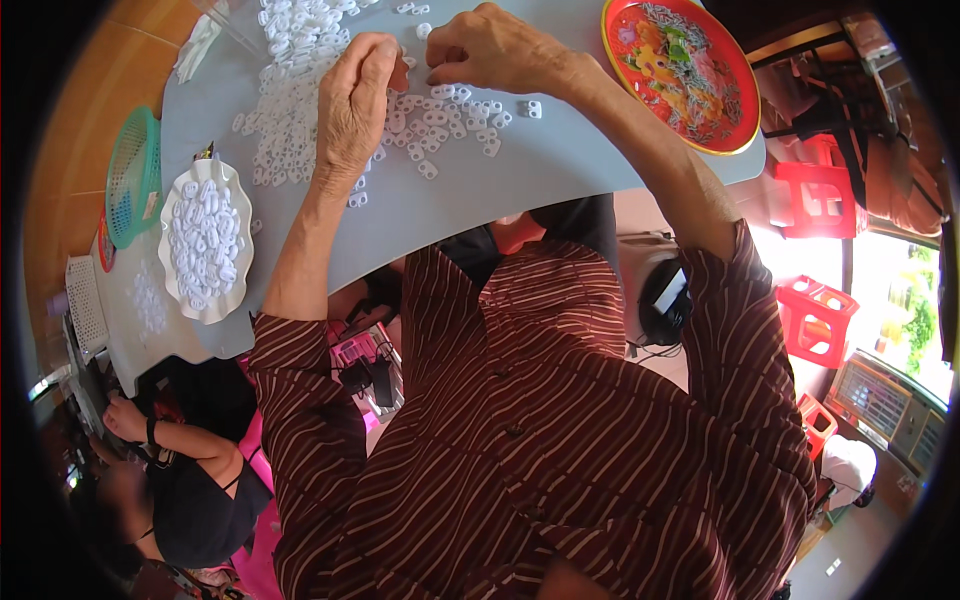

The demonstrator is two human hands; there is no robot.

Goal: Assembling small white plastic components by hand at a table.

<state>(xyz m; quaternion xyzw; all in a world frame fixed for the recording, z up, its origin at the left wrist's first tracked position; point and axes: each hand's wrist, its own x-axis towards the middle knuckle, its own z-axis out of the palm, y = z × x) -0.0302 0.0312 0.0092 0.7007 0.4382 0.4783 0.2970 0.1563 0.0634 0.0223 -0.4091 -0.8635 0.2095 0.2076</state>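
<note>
Over the grey table, my left hand is closed, fingers curled and thumb along them. Across a small gap, my right hand is also closed, thumb and fingertips together. Whatever either hand holds is hidden or too small to name. Small white plastic pieces with two holes lie loose just below and between the hands. More of these pieces spread in a heap left of my left hand. Beyond my right forearm stands a round red tray with many small grey metal parts on its patterned base.
A white scalloped dish full of white pieces sits at the table's left. Beside it are a green basket and a white perforated basket. Another person sits at lower left. Red stools stand on the right.
</note>
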